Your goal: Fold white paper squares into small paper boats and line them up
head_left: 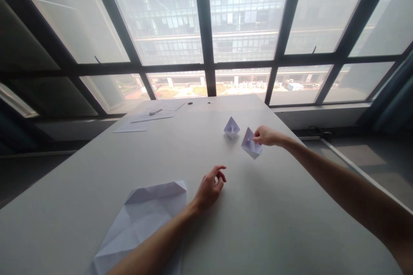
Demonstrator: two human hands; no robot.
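A white folded paper boat [248,145] is pinched at its right side by my right hand [266,135], held tilted and seemingly just above the table. Just left of it and farther back, a second paper boat [231,129] sits on the tabletop. My left hand [210,186] rests near the middle of the table, its fingers loosely curled and apart, nothing in them. Under and beside my left forearm lies a large creased sheet of paper [145,210] with folded corners; the forearm hides part of it.
The white table [97,172] stretches toward tall framed windows. At its far left lie flat paper sheets [142,117] with a small white object [155,112] on top. A dark round hole [190,103] shows near the back edge. Dark curtains [395,81] hang at the side.
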